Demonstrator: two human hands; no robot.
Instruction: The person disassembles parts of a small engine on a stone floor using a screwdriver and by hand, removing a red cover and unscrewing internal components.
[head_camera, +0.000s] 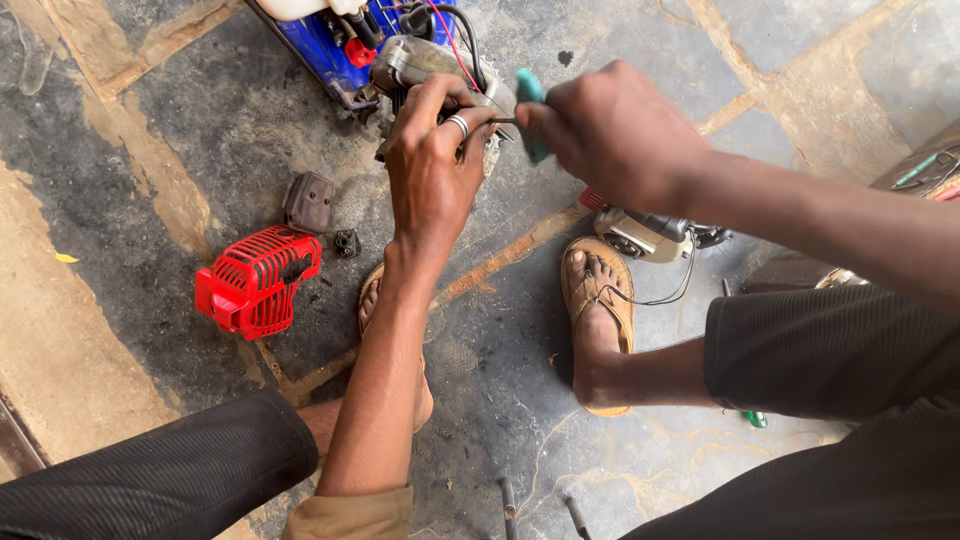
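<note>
Nearest: dark trouser knees framed the bottom of the view, with sandalled feet (598, 300) planted on the stone floor (120, 330) between them.
Left hand: the left hand (432, 165) reached far and was closed around the grey engine body (405, 62), a ring showing on one finger; it steadied the part.
Right hand: the right hand (612, 130) was clenched on the teal-handled screwdriver (530, 100), fist fully closed.
Tool axis: the screwdriver's thin shaft ran nearly level, pointing left from the right hand toward the engine body, its tip meeting the metal just beside the left hand's fingers.
Nearer hand: both hands sat at the engine; the left touched it directly, the right only through the tool.
Engine place: far centre, against a blue frame (320, 50).
Around: a red vented cover (255, 280) lay at left, a small dark cap (308, 202) just beyond it, and a second grey motor part (650, 232) right of the hands.
</note>
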